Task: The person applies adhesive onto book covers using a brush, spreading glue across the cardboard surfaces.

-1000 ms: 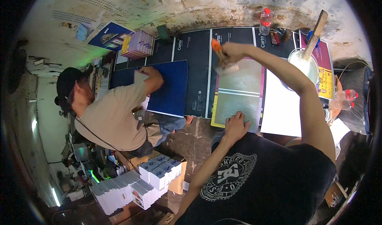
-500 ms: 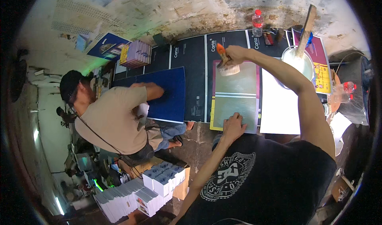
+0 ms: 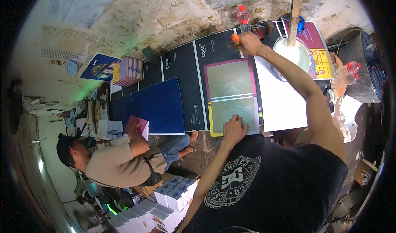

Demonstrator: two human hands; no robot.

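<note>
On the bench in front of me lies a cover sheet point(image 3: 208, 74) with purple and yellow margins. Two greyish boards point(image 3: 229, 81) sit on it, parted by pale strips; the near one looks wet. My left hand point(image 3: 234, 129) rests on the near board's edge, fingers stretched out. Beyond the sheet's far edge, my right hand point(image 3: 251, 44) grips a brush point(image 3: 235, 39) by its orange handle. The hand and blur mostly hide its bristles. Right of that hand stands a bucket point(image 3: 309, 70) of white paste, with a wooden stick point(image 3: 294, 16) standing in it.
White sheets point(image 3: 284, 109) lie right of the cover. Behind them stands a water bottle point(image 3: 244, 19). To the left are a dark blue sheet point(image 3: 159, 103) and a stack of books point(image 3: 131, 70). A co-worker point(image 3: 109, 163) there holds a pink-covered book point(image 3: 142, 128). Paper stacks point(image 3: 173, 198) stand below.
My right hand has lifted the brush off the far board and moved it beyond the cover. My left hand stays put. The co-worker has leaned back from the blue sheet, holding a pink-covered book.
</note>
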